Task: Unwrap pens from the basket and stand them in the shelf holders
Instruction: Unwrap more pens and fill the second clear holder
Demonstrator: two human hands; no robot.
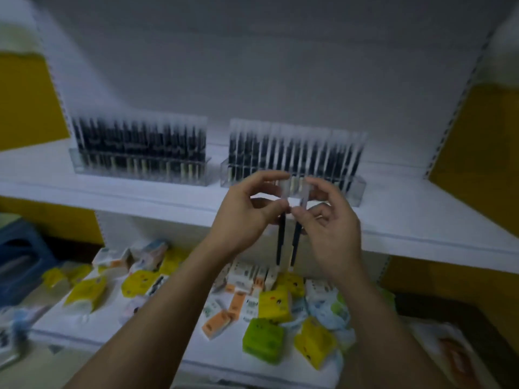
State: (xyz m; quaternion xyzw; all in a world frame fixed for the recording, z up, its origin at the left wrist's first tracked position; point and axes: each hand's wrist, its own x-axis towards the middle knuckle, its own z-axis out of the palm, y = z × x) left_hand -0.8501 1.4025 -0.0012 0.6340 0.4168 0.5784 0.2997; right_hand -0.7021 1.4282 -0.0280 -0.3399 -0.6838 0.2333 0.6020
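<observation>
Two dark pens (280, 242) hang side by side before the upper shelf (126, 196). The left hand (244, 211) pinches one by its clear top and the right hand (332, 224) pinches the other, near the right-hand holder (354, 192).

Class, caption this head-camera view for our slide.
Before pen-filled clear holders, the left hand and right hand pinch two dark pens upright.

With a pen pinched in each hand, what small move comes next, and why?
Probably raise both pens into the right holder behind them. The left hand and right hand each pinch one near its top, hanging upright; whether wrap covers them is too blurred to tell.
</observation>
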